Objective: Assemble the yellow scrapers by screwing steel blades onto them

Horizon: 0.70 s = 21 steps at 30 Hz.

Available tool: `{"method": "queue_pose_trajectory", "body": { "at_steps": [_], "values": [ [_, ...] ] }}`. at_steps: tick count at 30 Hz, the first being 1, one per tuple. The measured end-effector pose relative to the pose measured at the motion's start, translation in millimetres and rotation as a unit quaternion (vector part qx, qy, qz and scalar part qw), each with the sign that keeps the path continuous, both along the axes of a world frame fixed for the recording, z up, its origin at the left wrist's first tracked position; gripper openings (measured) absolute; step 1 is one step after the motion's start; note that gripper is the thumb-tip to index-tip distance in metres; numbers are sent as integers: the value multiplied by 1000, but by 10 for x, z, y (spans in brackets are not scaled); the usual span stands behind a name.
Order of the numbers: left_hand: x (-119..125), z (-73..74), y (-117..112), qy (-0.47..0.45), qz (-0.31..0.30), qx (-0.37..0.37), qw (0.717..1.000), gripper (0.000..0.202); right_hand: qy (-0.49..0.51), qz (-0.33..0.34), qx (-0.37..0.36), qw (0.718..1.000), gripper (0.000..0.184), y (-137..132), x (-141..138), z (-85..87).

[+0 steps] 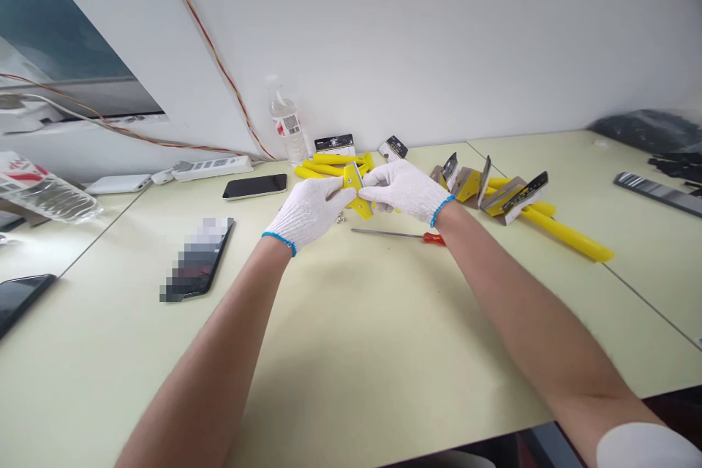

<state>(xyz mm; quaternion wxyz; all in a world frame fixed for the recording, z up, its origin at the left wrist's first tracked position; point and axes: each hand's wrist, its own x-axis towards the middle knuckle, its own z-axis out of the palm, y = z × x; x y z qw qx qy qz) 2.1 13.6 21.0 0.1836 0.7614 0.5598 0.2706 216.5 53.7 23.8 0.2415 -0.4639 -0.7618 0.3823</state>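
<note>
Centre of frame: left hand (308, 213) and right hand (404, 190), both in white gloves, pinch yellow scraper head (355, 190) between them, just above table (351, 351). Red-handled screwdriver (398, 235) lies just below hands. More yellow scrapers (526, 208) right. 2 phones (255, 186) left. Water bottle (286, 126) against white wall behind.

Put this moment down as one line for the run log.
left hand: grips yellow scraper | right hand: grips yellow scraper | screwdriver: lying on table, untouched
</note>
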Motion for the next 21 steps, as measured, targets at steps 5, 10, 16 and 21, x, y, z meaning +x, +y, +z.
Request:
{"method": "queue_pose_trajectory", "body": {
  "at_steps": [5,10,16,21],
  "values": [
    [-10,-7,-2,-3,-6,-7,1000,42,15,11,-9,1000,21,-5,13,8],
    [-4,-12,-8,-15,-5,-15,1000,44,12,23,-3,1000,24,-6,31,19],
    [-4,-38,-1,-8,4,-23,1000,45,-20,32,16,999,35,13,18,0],
    [9,-31,3,-2,5,-17,1000,45,-25,28,19,999,28,-34,10,73]
  ]
}}
